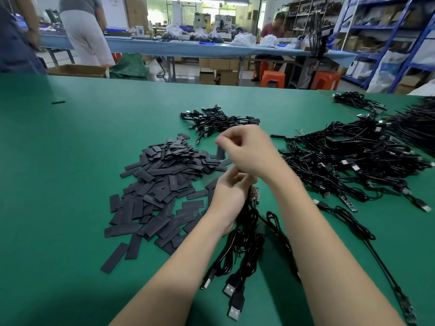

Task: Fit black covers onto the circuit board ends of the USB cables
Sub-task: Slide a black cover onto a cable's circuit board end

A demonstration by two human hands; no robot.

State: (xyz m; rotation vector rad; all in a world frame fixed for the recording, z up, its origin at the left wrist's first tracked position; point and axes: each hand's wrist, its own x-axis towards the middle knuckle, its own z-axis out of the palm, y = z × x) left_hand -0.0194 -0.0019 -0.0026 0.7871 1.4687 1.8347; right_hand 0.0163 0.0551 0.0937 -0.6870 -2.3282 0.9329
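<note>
one black cover [220,152] pinched in right hand [249,154] fingers at 12 o'clock; left hand [229,191] grips cable bundle [244,234]; align cover squarely over board end [257,195].

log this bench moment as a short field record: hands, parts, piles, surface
left hand: grips a bundle of USB cables, circuit board ends up by the fingers
right hand: above the left, pinches one black cover
cover pile: loose black covers, left of the hands
uncovered cables: big tangle to the right
far cable heap: beyond the hands, state unclear
surface: green table
</note>
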